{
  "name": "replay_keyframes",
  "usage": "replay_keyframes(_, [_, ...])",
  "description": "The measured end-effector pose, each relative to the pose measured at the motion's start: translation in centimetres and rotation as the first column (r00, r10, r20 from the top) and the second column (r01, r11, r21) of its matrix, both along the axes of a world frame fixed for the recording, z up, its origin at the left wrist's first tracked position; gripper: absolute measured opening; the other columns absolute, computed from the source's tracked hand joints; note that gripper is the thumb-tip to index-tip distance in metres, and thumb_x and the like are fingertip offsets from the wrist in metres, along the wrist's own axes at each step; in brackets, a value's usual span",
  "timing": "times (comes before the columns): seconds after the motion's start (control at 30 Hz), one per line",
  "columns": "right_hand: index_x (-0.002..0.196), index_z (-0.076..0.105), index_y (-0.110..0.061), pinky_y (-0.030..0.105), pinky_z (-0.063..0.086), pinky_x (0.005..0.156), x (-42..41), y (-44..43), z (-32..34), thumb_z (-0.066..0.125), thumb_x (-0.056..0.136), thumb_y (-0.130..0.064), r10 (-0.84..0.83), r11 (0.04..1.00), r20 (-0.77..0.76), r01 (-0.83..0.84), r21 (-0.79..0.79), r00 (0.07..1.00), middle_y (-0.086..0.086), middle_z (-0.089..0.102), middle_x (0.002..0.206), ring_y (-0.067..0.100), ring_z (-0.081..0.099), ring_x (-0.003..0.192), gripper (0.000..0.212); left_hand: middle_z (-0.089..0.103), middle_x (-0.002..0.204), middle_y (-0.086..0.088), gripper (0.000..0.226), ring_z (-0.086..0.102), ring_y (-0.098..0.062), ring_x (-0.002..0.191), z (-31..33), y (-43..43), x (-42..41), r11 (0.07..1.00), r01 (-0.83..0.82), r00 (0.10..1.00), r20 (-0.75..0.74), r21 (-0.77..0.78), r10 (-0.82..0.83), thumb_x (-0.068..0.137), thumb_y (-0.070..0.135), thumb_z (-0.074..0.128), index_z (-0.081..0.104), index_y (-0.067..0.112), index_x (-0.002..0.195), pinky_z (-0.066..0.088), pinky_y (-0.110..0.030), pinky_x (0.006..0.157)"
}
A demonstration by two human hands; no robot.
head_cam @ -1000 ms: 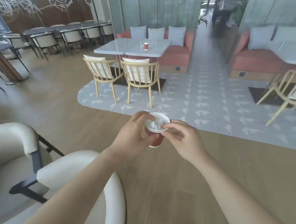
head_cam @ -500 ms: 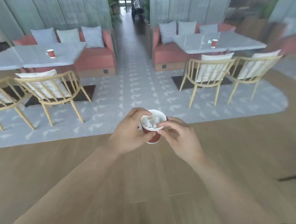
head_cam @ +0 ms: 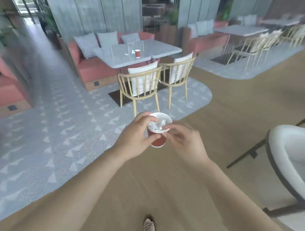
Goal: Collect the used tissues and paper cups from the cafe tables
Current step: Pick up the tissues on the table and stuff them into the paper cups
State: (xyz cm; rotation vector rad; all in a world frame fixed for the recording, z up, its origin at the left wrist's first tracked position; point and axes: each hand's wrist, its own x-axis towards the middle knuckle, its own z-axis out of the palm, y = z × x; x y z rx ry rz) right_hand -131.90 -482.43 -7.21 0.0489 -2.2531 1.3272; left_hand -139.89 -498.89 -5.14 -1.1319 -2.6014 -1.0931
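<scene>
My left hand (head_cam: 137,136) grips a red paper cup (head_cam: 157,141) in front of me, fingers curled round its side. White crumpled tissues (head_cam: 157,124) fill the cup. The fingertips of my right hand (head_cam: 183,142) pinch the cup's white rim from the right. Ahead, a second red paper cup (head_cam: 137,53) stands on a grey cafe table (head_cam: 115,59), with a small white tissue (head_cam: 133,51) just left of it.
Two wooden chairs (head_cam: 140,84) with white cushions stand between me and that table, on a grey patterned rug (head_cam: 62,132). A red sofa (head_cam: 89,67) sits behind it. A white armchair (head_cam: 293,153) is close at my right. Another table set (head_cam: 245,32) lies far right.
My view has swung to the right across the cafe; the table with the cup is now centred ahead. Both hands keep the same hold on the tissue-filled cup.
</scene>
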Motion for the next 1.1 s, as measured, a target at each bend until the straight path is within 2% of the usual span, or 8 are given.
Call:
replay_keyframes(0.07, [0.098, 0.068, -0.026, 0.026, 0.053, 0.078, -3.8, 3.1, 0.8, 0.069, 0.083, -0.022, -0.06, 0.998, -0.022, 0.061, 0.022, 0.998, -0.012, 0.065, 0.103, 0.006, 0.065, 0.091, 0.015, 0.04, 0.135, 0.015, 0.042, 0.042, -0.001, 0.117, 0.8, 3.4, -4.6, 0.999, 0.053, 0.997, -0.047, -0.003, -0.053, 0.082, 0.036, 0.067, 0.052, 0.026, 0.12, 0.039, -0.022, 0.087])
replay_keyframes(0.27, [0.094, 0.068, -0.032, 0.015, 0.049, 0.075, -12.7, 12.4, 3.7, 0.07, 0.082, -0.025, -0.214, 0.974, -0.066, 0.218, 0.054, 0.975, -0.021, 0.064, 0.097, 0.004, 0.065, 0.09, 0.015, 0.04, 0.135, 0.016, 0.039, 0.042, -0.001, 0.117, 3.8, 13.9, -16.0, 0.978, 0.209, 0.975, -0.08, 0.009, -0.208, 0.081, 0.035, 0.068, 0.056, 0.022, 0.116, 0.04, -0.024, 0.09])
replay_keyframes(0.37, [0.095, 0.068, -0.029, 0.016, 0.05, 0.074, -15.6, 16.6, 4.3, 0.068, 0.083, -0.027, -0.276, 0.96, -0.064, 0.278, 0.026, 0.959, -0.016, 0.065, 0.097, 0.007, 0.066, 0.089, 0.013, 0.042, 0.135, 0.014, 0.036, 0.042, -0.002, 0.115, 4.5, 18.9, -20.1, 0.96, 0.28, 0.954, -0.11, -0.001, -0.278, 0.081, 0.035, 0.069, 0.059, 0.019, 0.112, 0.035, -0.019, 0.086])
replay_keyframes(0.53, [0.094, 0.067, -0.033, 0.014, 0.05, 0.071, -18.5, 23.1, 3.7, 0.069, 0.083, -0.027, -0.388, 0.921, -0.061, 0.39, 0.021, 0.92, -0.015, 0.064, 0.098, 0.009, 0.065, 0.085, 0.013, 0.044, 0.131, 0.018, 0.025, 0.051, -0.009, 0.111, 4.2, 27.2, -25.0, 0.91, 0.415, 0.907, -0.08, 0.004, -0.414, 0.079, 0.033, 0.071, 0.063, 0.018, 0.097, 0.048, -0.037, 0.09])
replay_keyframes(0.7, [0.091, 0.067, -0.034, 0.014, 0.05, 0.072, -19.5, 30.8, 3.3, 0.07, 0.082, -0.027, -0.547, 0.836, -0.053, 0.549, 0.012, 0.835, -0.018, 0.063, 0.096, 0.005, 0.065, 0.085, 0.012, 0.045, 0.136, 0.011, 0.022, 0.053, -0.012, 0.11, 3.8, 37.4, -27.7, 0.832, 0.555, 0.83, -0.06, -0.01, -0.554, 0.079, 0.032, 0.072, 0.063, 0.015, 0.09, 0.048, -0.038, 0.091])
replay_keyframes(0.87, [0.089, 0.068, -0.034, 0.014, 0.05, 0.07, -19.7, 39.5, 4.1, 0.072, 0.08, -0.025, -0.681, 0.728, -0.089, 0.685, 0.027, 0.727, -0.018, 0.063, 0.095, 0.006, 0.065, 0.082, 0.012, 0.04, 0.133, 0.023, 0.018, 0.055, -0.013, 0.106, 4.4, 49.0, -29.5, 0.723, 0.691, 0.722, -0.053, -0.001, -0.69, 0.079, 0.032, 0.071, 0.063, 0.018, 0.089, 0.048, -0.037, 0.091])
replay_keyframes(0.97, [0.089, 0.069, -0.031, 0.011, 0.049, 0.073, -19.4, 44.5, 4.4, 0.072, 0.08, -0.025, -0.759, 0.636, -0.115, 0.767, 0.084, 0.641, -0.022, 0.062, 0.095, 0.002, 0.063, 0.085, 0.011, 0.043, 0.135, 0.02, 0.016, 0.057, -0.015, 0.098, 4.6, 55.6, -29.7, 0.655, 0.756, 0.653, -0.069, 0.002, -0.754, 0.079, 0.03, 0.071, 0.061, 0.018, 0.084, 0.048, -0.033, 0.086])
replay_keyframes(1.1, [0.09, 0.069, -0.035, 0.029, 0.055, 0.077, -19.4, 49.8, 4.6, 0.071, 0.08, -0.028, -0.811, 0.565, -0.121, 0.82, 0.09, 0.572, -0.023, 0.061, 0.097, 0.007, 0.063, 0.091, 0.012, 0.04, 0.139, 0.019, 0.015, 0.055, -0.016, 0.089, 4.6, 62.4, -30.2, 0.581, 0.814, 0.58, -0.058, 0.006, -0.813, 0.082, 0.031, 0.069, 0.056, 0.026, 0.077, 0.045, -0.028, 0.077])
